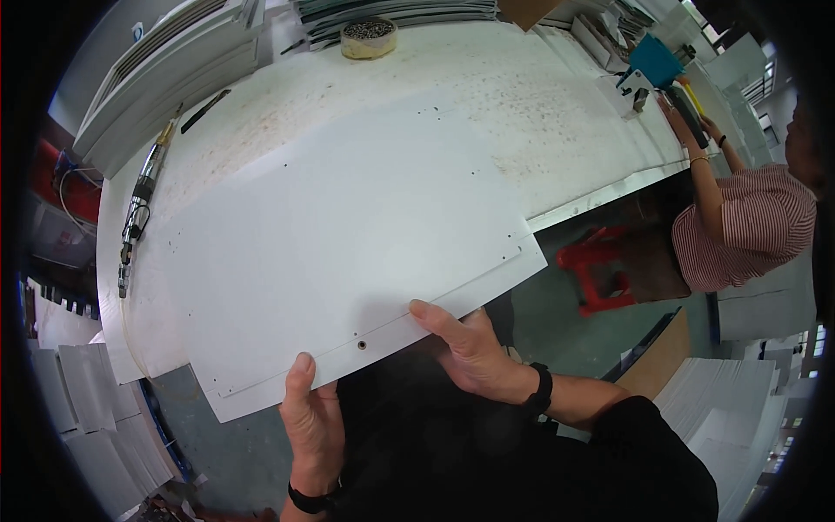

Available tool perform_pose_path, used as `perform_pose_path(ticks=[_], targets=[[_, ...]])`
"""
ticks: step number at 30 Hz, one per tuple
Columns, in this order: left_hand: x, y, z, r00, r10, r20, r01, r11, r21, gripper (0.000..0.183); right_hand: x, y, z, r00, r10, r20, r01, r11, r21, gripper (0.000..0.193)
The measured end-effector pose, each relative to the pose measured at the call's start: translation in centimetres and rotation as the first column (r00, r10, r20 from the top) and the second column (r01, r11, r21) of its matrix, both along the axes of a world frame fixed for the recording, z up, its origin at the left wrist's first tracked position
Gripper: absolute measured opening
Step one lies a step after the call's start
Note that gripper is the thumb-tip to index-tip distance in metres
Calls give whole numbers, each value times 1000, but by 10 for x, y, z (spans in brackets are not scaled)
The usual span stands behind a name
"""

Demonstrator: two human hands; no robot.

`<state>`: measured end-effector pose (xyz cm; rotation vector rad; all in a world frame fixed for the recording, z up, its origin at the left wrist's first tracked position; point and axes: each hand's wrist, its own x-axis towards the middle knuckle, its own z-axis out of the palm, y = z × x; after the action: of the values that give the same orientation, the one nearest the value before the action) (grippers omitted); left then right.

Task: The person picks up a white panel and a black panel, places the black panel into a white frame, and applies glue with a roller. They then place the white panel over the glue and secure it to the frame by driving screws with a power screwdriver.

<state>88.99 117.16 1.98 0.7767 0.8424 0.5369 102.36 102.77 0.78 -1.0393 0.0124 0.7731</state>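
Note:
A large white panel [348, 235] with several small holes lies over the worktable, its near edge jutting out toward me. Along that edge runs a thin line, with one larger dark-rimmed hole [362, 345] between my hands. My left hand [313, 418] grips the near edge left of that hole, thumb on top and fingers underneath. Further right, my right hand [470, 348] holds the same edge, its thumb flat on the surface. The fingers of both hands are partly hidden below the panel.
A silver power screwdriver [143, 191] lies at the table's left, near a dark thin tool [206, 111]. A tub of small metal parts [369, 39] stands at the back before stacked panels [391, 10]. At right, a co-worker [739, 217] handles things by a red stool [596, 270].

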Motion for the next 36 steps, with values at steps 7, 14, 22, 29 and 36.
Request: perform_pose_path(ticks=[7,14,22,29,36], targets=[[-16,11,2,993,-80,87,85,995,-51,56,24,-23,8,987,-131,-97,133,991,23,49],[-21,23,4,997,-58,59,57,998,14,56,35,-30,1,963,-267,24,268,963,-27,28],[-67,46,4,999,20,26,-22,997,70,47,0,-5,7,990,131,-58,-134,990,-42,43],[-66,38,10,989,-150,13,150,989,-5,52,-39,45,21,926,340,-166,-347,938,-14,55],[-64,38,14,958,-286,-5,286,958,-37,46,-36,35,18,951,283,-128,-291,956,-46,53]])
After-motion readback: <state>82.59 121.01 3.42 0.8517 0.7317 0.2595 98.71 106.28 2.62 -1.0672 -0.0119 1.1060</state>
